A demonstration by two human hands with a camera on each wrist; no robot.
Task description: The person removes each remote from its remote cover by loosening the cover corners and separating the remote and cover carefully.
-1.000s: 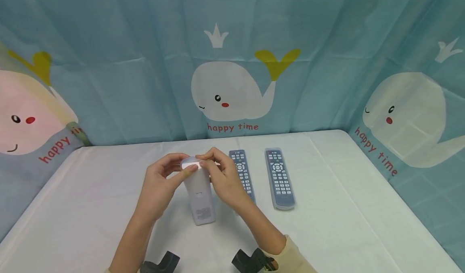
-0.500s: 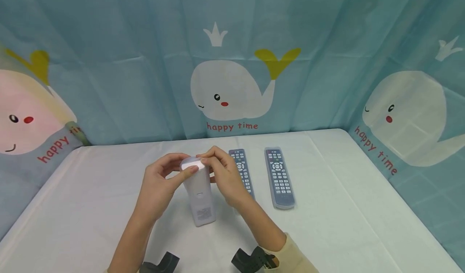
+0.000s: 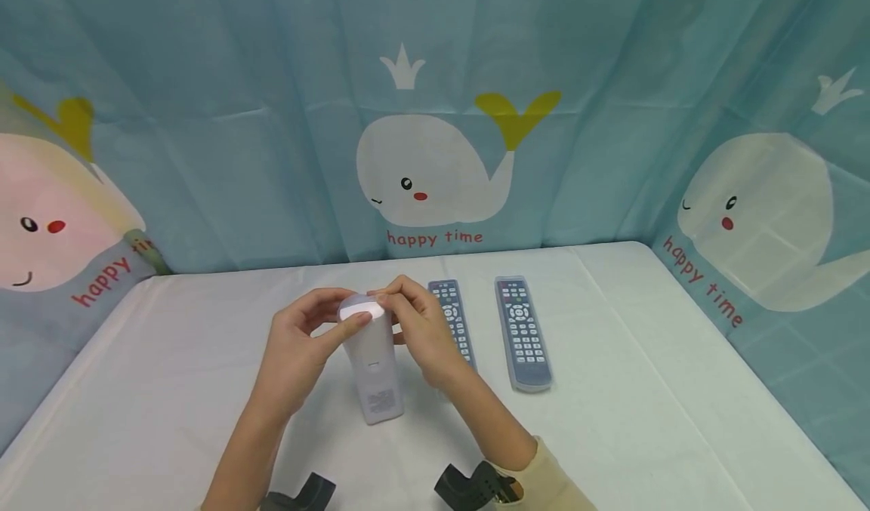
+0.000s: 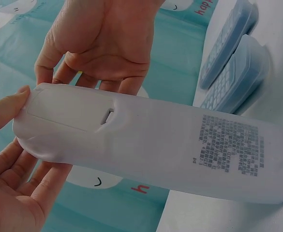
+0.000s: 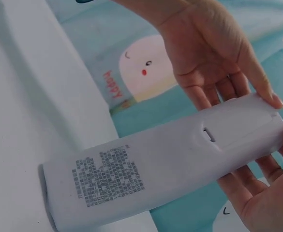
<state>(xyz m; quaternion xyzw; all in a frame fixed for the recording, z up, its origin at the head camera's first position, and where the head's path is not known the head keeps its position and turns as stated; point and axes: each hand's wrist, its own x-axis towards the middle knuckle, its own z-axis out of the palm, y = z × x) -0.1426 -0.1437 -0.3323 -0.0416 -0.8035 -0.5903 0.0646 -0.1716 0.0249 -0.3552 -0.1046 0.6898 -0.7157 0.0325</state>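
1. Remote (image 3: 371, 364) in a pale sleeve, stood tilted on its lower end on the table (image 3: 170, 390), back face with battery hatch and printed label turned toward the wearer; top end raised between both hands.
2. Left hand (image 3: 299, 349) at the top end from the left; thumb laid along the upper edge, fingers curled behind the top, clamped on the remote; seen again in the right wrist view (image 5: 214, 63) with fingers spread behind the body and thumb on the corner.
3. Right hand (image 3: 414, 330) at the top end from the right; fingertips pinching the top edge beside the left thumb, gripping the remote; in the left wrist view (image 4: 107, 43) palm open behind the remote, fingertips touching its far side.
4. Remote in the left wrist view (image 4: 151, 145): hatch notch near the held end, label near the resting end.
5. Second remote (image 3: 454, 326) flat on the table just right of the right hand, partly hidden by it; third remote (image 3: 522, 333) further right, sleeved, keys up, apart from the second.
6. Whale curtain (image 3: 435, 171) behind the table, lettered "happy time".
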